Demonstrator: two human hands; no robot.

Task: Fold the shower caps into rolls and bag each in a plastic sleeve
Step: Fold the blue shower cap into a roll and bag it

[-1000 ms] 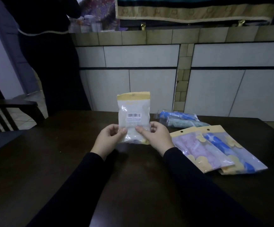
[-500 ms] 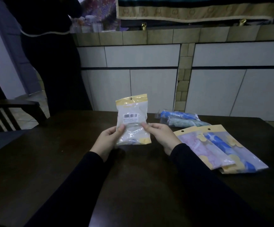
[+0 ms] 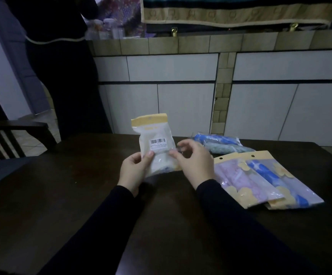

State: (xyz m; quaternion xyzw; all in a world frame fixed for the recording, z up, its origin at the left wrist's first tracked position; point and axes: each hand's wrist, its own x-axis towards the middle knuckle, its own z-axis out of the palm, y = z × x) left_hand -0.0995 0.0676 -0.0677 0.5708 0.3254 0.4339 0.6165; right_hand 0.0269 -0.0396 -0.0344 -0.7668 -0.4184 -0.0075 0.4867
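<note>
While I watch through the head camera, my left hand (image 3: 135, 169) holds a plastic sleeve (image 3: 155, 141) upright above the dark table (image 3: 62, 195), thumb pressed on its front near the lower left edge and fingers curled behind it. The sleeve has a yellow header strip on top and a barcode sticker in the middle, and I can make out a pale rolled shower cap inside. My right hand (image 3: 195, 163) sits just beside the sleeve's right edge, fingers curled, thumb and fingertip close at the edge; it is blurred, so I cannot tell whether they actually pinch the plastic. To the right, on the table, lie two filled sleeves overlapping each other: a purple packet (image 3: 238, 179) partly on a blue packet (image 3: 276, 183). Behind them, near the far table edge, rest two bagged rolls (image 3: 222, 144), one blue, one greenish. Another person in dark clothes (image 3: 62, 76) stands at the tiled counter (image 3: 181, 43), far left
</note>
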